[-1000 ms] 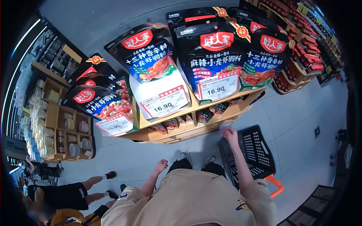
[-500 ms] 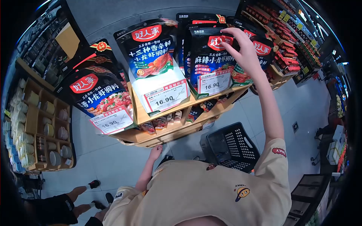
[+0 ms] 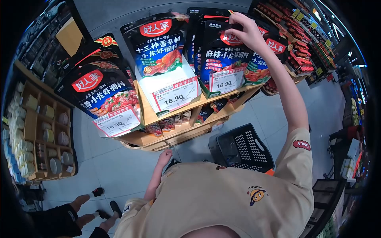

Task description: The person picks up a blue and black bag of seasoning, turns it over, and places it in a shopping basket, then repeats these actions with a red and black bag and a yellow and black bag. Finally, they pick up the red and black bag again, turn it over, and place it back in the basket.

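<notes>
My right hand (image 3: 243,29) pinches the top edge of a black and blue crayfish seasoning pouch (image 3: 225,49) with a red label, fingers curled over it. The pouch stands upright on the upper shelf, behind a 16.90 price card (image 3: 226,82). More pouches of the same brand stand behind and beside it, one of them a thirteen-spice pouch (image 3: 158,45) in the middle. Low in front of the wooden shelf, my left hand (image 3: 164,157) hangs with its fingers curled closed, and nothing shows in it.
A black shopping basket (image 3: 244,148) stands on the floor to the right of the shelf stand (image 3: 158,143). At lower left, another person's legs (image 3: 81,208) are close by. Shelves with bowls (image 3: 51,135) line the left side; red-packaged goods (image 3: 291,33) fill shelves at upper right.
My right thumb and fingers have closed together at the pouch's top edge, where they were spread before. The pouch has shifted slightly right. My left hand still hangs low.
</notes>
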### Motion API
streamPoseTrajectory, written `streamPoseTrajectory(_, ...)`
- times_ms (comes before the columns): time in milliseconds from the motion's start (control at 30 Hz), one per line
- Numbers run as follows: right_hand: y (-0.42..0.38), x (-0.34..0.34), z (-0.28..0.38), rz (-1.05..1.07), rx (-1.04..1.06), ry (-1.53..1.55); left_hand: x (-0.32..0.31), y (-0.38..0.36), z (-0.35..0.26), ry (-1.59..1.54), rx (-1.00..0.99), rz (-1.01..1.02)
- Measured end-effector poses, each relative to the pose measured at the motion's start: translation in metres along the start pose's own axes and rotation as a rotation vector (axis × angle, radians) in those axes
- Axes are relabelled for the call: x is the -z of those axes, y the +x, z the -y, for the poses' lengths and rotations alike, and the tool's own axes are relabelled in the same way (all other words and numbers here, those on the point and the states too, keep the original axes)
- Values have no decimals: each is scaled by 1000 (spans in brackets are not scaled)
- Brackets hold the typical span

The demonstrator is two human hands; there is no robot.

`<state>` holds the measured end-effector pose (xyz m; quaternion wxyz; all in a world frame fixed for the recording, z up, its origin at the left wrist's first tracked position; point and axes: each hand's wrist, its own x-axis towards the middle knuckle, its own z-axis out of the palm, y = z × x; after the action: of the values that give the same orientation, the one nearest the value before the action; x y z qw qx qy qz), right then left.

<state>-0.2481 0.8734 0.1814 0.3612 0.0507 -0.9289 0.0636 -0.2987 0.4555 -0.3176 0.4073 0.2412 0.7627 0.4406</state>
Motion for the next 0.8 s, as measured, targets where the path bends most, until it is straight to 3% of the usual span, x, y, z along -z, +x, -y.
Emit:
streamPoseTrajectory(133, 2, 16, 12, -41, -56, 18, 5, -5, -25, 68, 15, 10)
streamPoseTrajectory(300, 0, 26, 8, -99, -20, 1, 7, -5, -77, -111, -131, 35)
streamPoseTrajectory(533, 4, 33, 25, -82, -191, 231, 2, -6, -146, -143, -241, 104)
streamPoseTrajectory(600, 4, 28, 22, -110, -20, 146, -1, -4, -155, -134, -273, 112)
streamPoseTrajectory(667, 6, 25, 25, -81, -86, 206, -3, -9, -173, -145, -283, 120)
streamPoseTrajectory(767, 19, 22, 33, 45, 68, 185, -4, -12, -191, -129, -310, 142)
streamPoseTrajectory(800, 25, 22, 38, 79, 207, 38, -4, -12, -196, -103, -325, 159)
